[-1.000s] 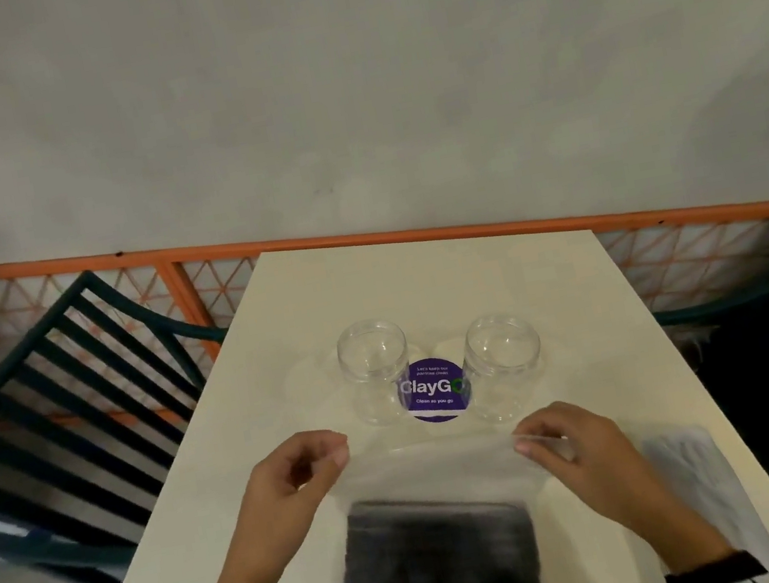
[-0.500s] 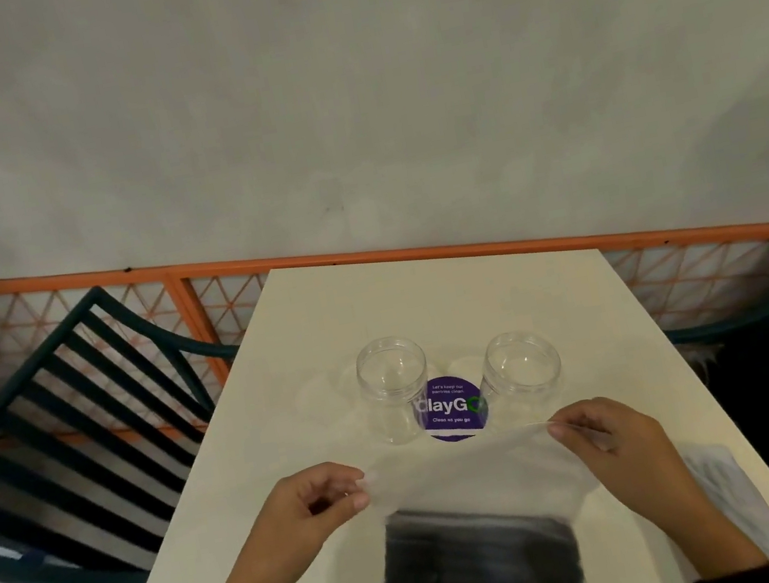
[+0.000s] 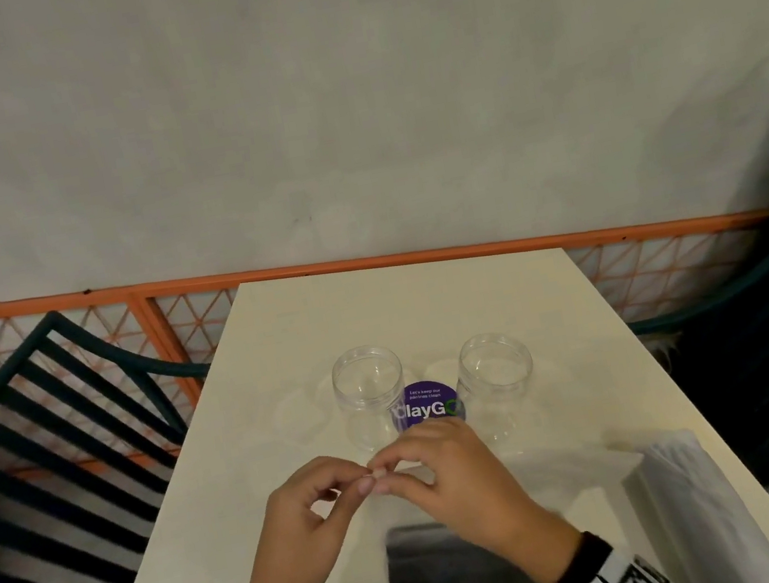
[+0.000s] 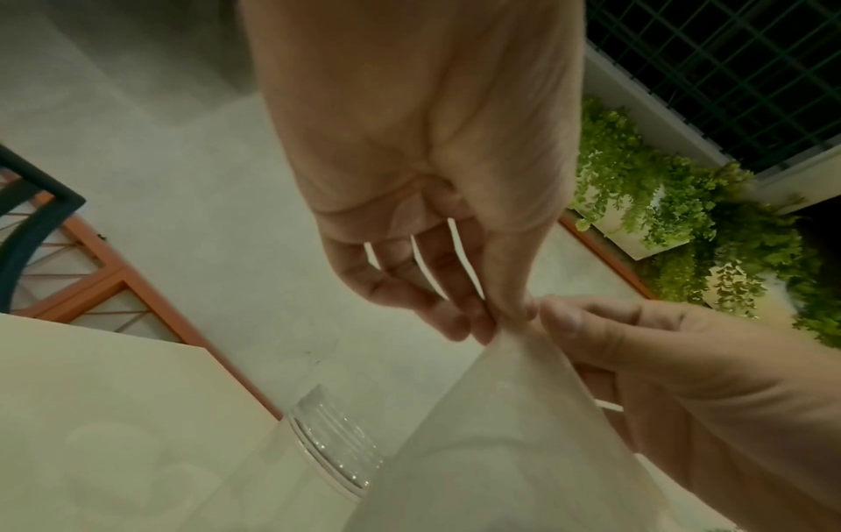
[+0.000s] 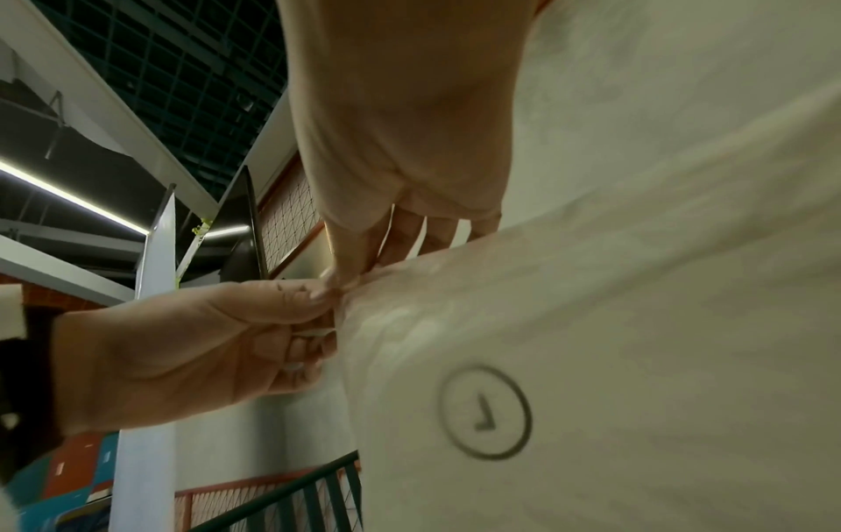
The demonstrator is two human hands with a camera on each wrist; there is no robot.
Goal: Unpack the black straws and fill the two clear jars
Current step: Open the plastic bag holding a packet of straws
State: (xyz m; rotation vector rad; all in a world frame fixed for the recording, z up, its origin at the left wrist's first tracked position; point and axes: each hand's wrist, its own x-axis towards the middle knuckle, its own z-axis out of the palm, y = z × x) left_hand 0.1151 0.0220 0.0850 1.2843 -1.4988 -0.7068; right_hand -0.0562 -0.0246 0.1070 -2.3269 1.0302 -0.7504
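Head view: both hands pinch the bag's top edge.
The left hand [image 3: 304, 516] and right hand [image 3: 461, 478] meet just before the purple sticker [image 3: 426, 407]; black straws [image 3: 454, 582] are still bagged [image 4: 491, 432], both flanking jars [image 3: 369, 391] empty, so nothing is filled yet.

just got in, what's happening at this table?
A person is opening a clear plastic bag of black straws. The left hand and right hand pinch the bag's top edge at nearly the same spot, fingertips almost touching. The two clear jars stand open and empty on the table beyond the hands. No straws are out yet.
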